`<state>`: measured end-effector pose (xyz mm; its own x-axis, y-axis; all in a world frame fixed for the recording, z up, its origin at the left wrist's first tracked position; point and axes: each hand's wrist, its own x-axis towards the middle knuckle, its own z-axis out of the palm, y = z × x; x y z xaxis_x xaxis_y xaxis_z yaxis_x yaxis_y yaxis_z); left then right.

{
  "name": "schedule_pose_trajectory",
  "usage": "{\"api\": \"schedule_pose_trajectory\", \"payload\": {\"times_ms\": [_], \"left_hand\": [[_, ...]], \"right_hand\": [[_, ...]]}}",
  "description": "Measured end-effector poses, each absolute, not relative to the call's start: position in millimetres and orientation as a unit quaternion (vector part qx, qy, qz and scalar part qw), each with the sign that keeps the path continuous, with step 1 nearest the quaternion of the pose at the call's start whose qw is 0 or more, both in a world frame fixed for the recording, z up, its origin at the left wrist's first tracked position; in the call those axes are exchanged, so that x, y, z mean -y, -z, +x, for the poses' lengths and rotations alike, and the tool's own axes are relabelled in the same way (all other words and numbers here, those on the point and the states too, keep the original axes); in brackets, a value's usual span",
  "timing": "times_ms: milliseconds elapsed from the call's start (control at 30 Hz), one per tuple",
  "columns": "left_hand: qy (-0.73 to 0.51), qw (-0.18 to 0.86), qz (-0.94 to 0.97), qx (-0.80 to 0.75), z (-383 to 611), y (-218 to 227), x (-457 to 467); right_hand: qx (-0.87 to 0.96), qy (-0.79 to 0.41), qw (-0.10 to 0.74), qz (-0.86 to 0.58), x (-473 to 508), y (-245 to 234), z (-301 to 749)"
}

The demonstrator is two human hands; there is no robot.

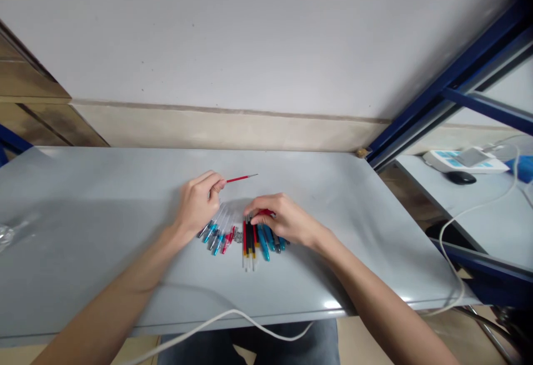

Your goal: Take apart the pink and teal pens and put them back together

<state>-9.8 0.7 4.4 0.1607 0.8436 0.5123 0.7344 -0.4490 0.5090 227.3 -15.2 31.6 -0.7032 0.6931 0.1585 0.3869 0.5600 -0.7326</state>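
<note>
My left hand (202, 196) is closed around a red pen refill (238, 179), its metal tip pointing right. Just below that hand, clear pen barrels (225, 218) with blue, grey and red ends (216, 240) lie fanned out on the table. My right hand (283, 218) is bent over the parts, thumb and forefinger close together. Something red (265, 211) shows between them; whether it is held is unclear. Beneath the fingertips lies a row of red and black refills (250, 237). Blue pen parts (264, 243) lie beside the refills, partly under my right hand. Small grey pieces (238, 236) sit between the groups.
The grey table (104, 243) meets a pale wall behind. A white cable (233, 312) loops past the front edge. Clear plastic (7, 234) lies far left. Beyond a blue frame (416, 110) on the right are a black mouse (460, 177) and a white device (441, 161).
</note>
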Motion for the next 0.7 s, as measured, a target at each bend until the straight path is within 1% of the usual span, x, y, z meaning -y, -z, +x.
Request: {"api": "schedule_pose_trajectory", "payload": {"times_ms": [100, 167, 433, 700], "left_hand": [[-0.385, 0.076, 0.76, -0.518, -10.1, -4.8, -0.6], [-0.386, 0.075, 0.759, -0.519, -10.0, -4.9, 0.0], [-0.38, 0.081, 0.759, -0.523, -10.3, -3.8, 0.5], [-0.367, 0.077, 0.753, -0.541, -11.0, -3.0, 0.1]], "right_hand": [[0.856, -0.395, 0.185, -0.277, 15.1, -33.3, 227.8], [0.862, -0.4, 0.179, -0.254, 16.2, -34.1, 226.8], [0.885, -0.355, 0.173, -0.246, 16.9, -39.8, 230.4], [0.906, -0.299, 0.149, -0.259, 17.3, -30.7, 234.0]]}}
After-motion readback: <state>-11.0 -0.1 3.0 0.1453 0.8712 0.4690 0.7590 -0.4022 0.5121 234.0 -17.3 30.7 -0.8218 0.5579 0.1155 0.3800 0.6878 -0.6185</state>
